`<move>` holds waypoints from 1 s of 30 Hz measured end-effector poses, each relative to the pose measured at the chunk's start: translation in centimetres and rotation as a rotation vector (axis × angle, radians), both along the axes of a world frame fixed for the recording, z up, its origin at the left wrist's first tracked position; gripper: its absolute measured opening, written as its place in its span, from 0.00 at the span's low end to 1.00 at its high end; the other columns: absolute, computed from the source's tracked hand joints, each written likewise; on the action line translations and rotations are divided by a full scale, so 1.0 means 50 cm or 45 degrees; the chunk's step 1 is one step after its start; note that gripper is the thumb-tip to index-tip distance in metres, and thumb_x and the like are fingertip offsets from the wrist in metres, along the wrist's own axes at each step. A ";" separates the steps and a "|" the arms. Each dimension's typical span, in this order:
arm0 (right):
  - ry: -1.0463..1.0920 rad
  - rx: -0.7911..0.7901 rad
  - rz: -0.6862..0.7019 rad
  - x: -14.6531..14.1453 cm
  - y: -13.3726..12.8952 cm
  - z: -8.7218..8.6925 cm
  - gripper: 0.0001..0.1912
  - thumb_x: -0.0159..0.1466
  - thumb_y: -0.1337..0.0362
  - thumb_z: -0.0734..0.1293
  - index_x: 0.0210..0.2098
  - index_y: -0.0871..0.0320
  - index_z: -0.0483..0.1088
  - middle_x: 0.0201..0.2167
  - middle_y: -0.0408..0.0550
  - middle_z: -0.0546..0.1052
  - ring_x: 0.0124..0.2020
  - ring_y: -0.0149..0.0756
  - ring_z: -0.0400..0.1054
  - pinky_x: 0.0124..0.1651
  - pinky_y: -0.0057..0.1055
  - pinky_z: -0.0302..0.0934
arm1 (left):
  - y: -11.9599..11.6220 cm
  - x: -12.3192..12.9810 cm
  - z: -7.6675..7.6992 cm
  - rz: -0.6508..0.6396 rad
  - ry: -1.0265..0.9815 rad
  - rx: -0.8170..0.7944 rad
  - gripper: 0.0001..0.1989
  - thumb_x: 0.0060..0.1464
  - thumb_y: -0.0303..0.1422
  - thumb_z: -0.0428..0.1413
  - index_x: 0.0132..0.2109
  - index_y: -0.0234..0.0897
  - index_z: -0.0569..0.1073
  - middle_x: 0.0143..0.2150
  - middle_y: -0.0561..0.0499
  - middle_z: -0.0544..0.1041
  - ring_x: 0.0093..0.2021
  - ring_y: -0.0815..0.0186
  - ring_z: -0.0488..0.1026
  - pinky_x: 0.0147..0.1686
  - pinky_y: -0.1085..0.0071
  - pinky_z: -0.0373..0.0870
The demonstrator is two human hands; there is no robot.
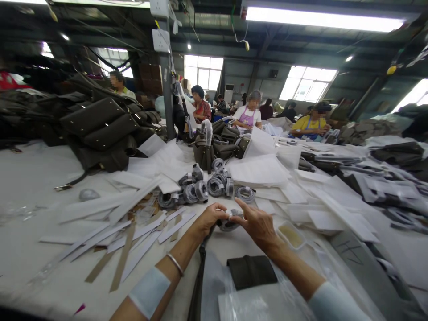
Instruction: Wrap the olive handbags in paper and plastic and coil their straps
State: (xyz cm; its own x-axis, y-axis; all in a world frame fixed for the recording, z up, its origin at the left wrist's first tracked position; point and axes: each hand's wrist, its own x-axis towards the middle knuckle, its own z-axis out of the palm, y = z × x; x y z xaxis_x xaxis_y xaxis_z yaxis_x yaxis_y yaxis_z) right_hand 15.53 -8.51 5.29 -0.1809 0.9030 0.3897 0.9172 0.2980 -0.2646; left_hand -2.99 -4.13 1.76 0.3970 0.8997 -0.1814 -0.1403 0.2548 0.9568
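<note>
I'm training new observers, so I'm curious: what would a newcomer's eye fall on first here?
Probably the person's hands, meeting at a small grey coil below the picture's middle. Next, perhaps, the big heap of dark bags at the left, beyond the scattered white strips. The long bright ceiling light at the upper right also stands out.

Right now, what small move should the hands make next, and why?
Probably lower the forefinger of the right hand onto the grey coil, to steady it between both hands. The left hand seems to pinch the coil's left side and the right thumb sits at its right, but that forefinger points up, away from it.
</note>
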 end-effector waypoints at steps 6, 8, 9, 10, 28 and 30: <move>-0.321 0.290 0.661 0.024 0.039 -0.019 0.24 0.64 0.70 0.66 0.59 0.53 0.66 0.56 0.51 0.73 0.57 0.46 0.65 0.58 0.43 0.58 | -0.009 0.019 0.006 0.009 0.001 0.058 0.16 0.34 0.30 0.61 0.36 0.32 0.72 0.29 0.52 0.75 0.29 0.69 0.70 0.34 0.71 0.65; -0.342 0.170 0.704 0.027 0.059 -0.037 0.28 0.61 0.73 0.65 0.60 0.55 0.64 0.56 0.52 0.73 0.55 0.44 0.67 0.55 0.39 0.61 | -0.008 0.027 0.002 0.012 0.056 0.093 0.16 0.36 0.30 0.60 0.37 0.31 0.73 0.32 0.50 0.76 0.31 0.68 0.71 0.36 0.71 0.67; -0.368 0.094 0.692 0.027 0.069 -0.043 0.28 0.60 0.73 0.65 0.59 0.55 0.65 0.54 0.52 0.74 0.52 0.43 0.69 0.53 0.38 0.63 | -0.008 0.029 0.000 0.007 0.097 0.111 0.17 0.38 0.30 0.60 0.39 0.30 0.73 0.33 0.49 0.76 0.31 0.68 0.72 0.36 0.71 0.67; -0.409 0.013 0.660 0.026 0.077 -0.048 0.26 0.59 0.73 0.65 0.57 0.55 0.67 0.50 0.52 0.76 0.49 0.43 0.72 0.50 0.37 0.64 | -0.008 0.030 -0.001 0.000 0.148 0.131 0.19 0.39 0.32 0.61 0.42 0.29 0.74 0.34 0.48 0.77 0.32 0.67 0.72 0.36 0.71 0.68; -0.764 -0.299 0.365 0.018 0.124 -0.086 0.14 0.66 0.68 0.59 0.43 0.60 0.75 0.43 0.59 0.79 0.51 0.53 0.70 0.58 0.51 0.53 | -0.111 -0.415 0.034 0.524 1.630 0.388 0.03 0.52 0.27 0.54 0.33 0.38 0.73 0.39 0.49 0.76 0.42 0.61 0.73 0.43 0.68 0.63; -0.768 -0.319 0.303 0.018 0.130 -0.091 0.17 0.66 0.68 0.59 0.51 0.61 0.73 0.50 0.61 0.77 0.56 0.56 0.67 0.61 0.56 0.48 | -0.142 -0.455 0.034 0.569 1.756 0.324 0.02 0.51 0.31 0.57 0.34 0.38 0.72 0.39 0.48 0.76 0.43 0.59 0.73 0.42 0.67 0.63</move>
State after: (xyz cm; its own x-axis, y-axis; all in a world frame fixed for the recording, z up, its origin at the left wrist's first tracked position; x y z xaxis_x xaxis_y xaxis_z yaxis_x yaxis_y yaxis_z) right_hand 16.44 -2.02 0.77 -0.5044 0.8616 -0.0563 0.8431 0.5055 0.1836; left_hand -25.72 -11.22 3.44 -0.2681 0.9634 0.0013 0.8799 0.2443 0.4076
